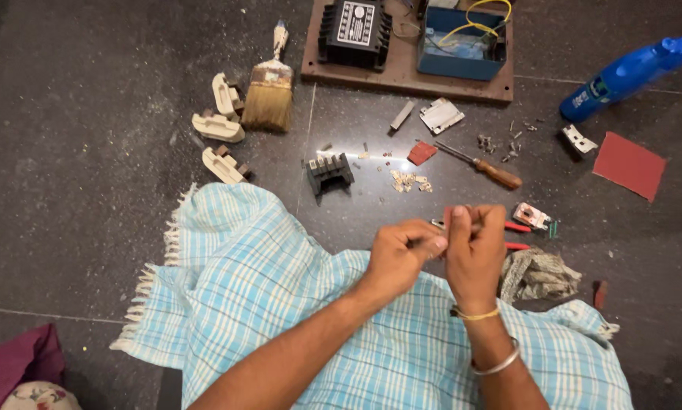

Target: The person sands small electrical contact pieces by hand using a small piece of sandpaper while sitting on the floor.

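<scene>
Two hands meet in the middle, above a blue checked cloth (371, 334) that lies over the person's lap. The left hand (401, 254) pinches something tiny between thumb and finger; it is too small to name. The right hand (474, 250) is curled shut around a small piece of red sandpaper (448, 218), and only its top edge shows. The two hands touch, so the tiny part looks pressed right against the paper, held close where the eyes can see it well.

Many small things lie on the dark floor (75, 190) in front, all within easy reach. A black ribbed part (329, 173) sits near a little heap of pale metal bits (407, 181). A screwdriver (481, 165) with a wooden handle lies just past them. To the left, a paintbrush (269, 89) rests beside three cream holders (221, 129). A brown board (409, 76) at the top carries a black box (354, 32) and a blue box (462, 47) with yellow wires. A bigger red sandpaper sheet (629, 165) and a blue bottle (633, 72) lie to the right. A grey rag (537, 275) is bunched just beside the right hand.
</scene>
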